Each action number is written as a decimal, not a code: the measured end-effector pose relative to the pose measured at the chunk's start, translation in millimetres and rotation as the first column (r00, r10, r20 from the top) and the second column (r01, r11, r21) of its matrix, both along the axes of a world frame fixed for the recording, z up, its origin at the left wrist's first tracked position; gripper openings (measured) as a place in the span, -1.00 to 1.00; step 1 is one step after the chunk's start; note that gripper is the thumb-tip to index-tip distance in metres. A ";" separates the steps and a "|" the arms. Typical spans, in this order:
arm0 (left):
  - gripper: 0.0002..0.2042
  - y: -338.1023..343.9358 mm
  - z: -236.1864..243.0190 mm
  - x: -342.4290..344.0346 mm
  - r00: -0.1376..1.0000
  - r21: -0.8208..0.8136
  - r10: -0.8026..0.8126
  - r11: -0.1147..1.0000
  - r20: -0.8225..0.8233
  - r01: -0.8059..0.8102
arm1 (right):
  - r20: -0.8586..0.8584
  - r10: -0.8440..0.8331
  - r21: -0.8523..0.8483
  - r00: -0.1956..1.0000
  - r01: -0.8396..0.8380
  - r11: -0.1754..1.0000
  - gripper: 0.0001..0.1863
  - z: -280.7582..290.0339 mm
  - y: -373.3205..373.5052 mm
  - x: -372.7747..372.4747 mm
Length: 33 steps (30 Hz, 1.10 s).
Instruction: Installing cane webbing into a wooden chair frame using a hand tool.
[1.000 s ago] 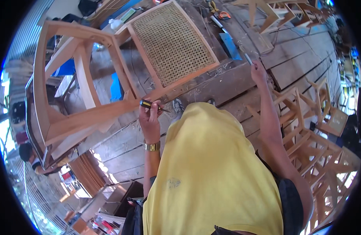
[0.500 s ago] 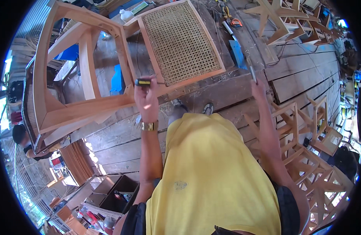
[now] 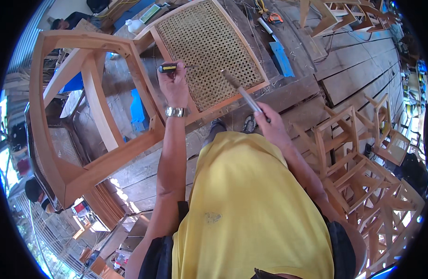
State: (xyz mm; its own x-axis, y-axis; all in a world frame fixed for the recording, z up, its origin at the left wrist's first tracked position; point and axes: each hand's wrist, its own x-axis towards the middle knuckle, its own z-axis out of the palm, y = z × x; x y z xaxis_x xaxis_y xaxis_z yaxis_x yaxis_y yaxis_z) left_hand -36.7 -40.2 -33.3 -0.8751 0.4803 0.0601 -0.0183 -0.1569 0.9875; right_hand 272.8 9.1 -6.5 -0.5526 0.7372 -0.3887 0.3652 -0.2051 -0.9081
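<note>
My left hand (image 3: 174, 88) is closed around the black and yellow handle of a screwdriver (image 3: 168, 68). Its thin shaft points right, over the left part of a woven cane panel (image 3: 209, 46) set in a wooden frame (image 3: 232, 96). In my right hand (image 3: 272, 123) is a long metal rod-like tool (image 3: 245, 96) with a thicker, brownish end. That end slants up and left over the panel, apart from the screwdriver; whether it is a hammer I cannot tell. The panel joins a wooden chair frame (image 3: 95, 88) on the left.
Beyond the panel's right edge lie a blue strip (image 3: 281, 58), a white-handled tool (image 3: 266, 28) and an orange tape measure (image 3: 274, 18). A white bottle (image 3: 134, 25) stands behind. Several wooden chair frames (image 3: 351, 139) crowd the right. Another person (image 3: 35, 190) shows at the far left.
My right hand has swung left and inward, bringing the rod-like tool over the cane panel. My left hand with the screwdriver has risen slightly. The whole view has shifted a little.
</note>
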 end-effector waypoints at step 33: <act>-0.86 9.7 -5.9 -5.8 0.936 -0.320 -0.186 0.944 -0.298 0.086 | 0.060 0.435 0.126 0.899 -0.439 0.890 -0.60 13.2 22.3 -73.4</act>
State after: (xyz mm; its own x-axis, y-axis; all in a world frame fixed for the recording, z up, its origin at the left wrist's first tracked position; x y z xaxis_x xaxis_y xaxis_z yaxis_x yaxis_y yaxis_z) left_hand -42.5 -30.5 -39.2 -0.7574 0.6326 0.1616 0.3063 0.1256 0.9436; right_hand 199.4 31.4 6.7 -0.8207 0.4698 -0.3252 0.4167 0.1027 -0.9032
